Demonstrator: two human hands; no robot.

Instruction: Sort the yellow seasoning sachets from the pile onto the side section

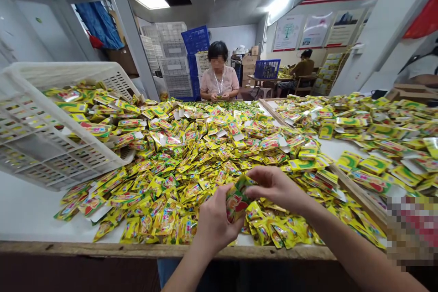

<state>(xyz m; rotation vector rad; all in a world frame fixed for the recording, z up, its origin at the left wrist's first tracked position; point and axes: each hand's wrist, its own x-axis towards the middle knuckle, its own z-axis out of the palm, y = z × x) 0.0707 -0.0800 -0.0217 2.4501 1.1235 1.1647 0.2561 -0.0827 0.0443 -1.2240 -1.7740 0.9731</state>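
In my left hand [215, 219] is a small printed carton [236, 203], coloured green, yellow and red, held upright with the fingers wrapped round its sides. My right hand [273, 187] is at the carton's upper end, its thumb and fingers closed on a small green and yellow packet [243, 182]. How far that packet sits inside the carton is hidden by the fingers. Below and around both hands lies a heap of small yellow packets [164, 219]. Farther back, flat yellow cartons [236, 130], some with white flaps standing out, lie on the heap.
A white plastic crate [68, 146] lies tipped on the left, cartons spilling from it. A wooden strip [356, 198] divides the table on the right, with more cartons [372, 162] beyond. The wooden table edge [112, 249] runs nearest me. A co-worker [219, 75] sits opposite.
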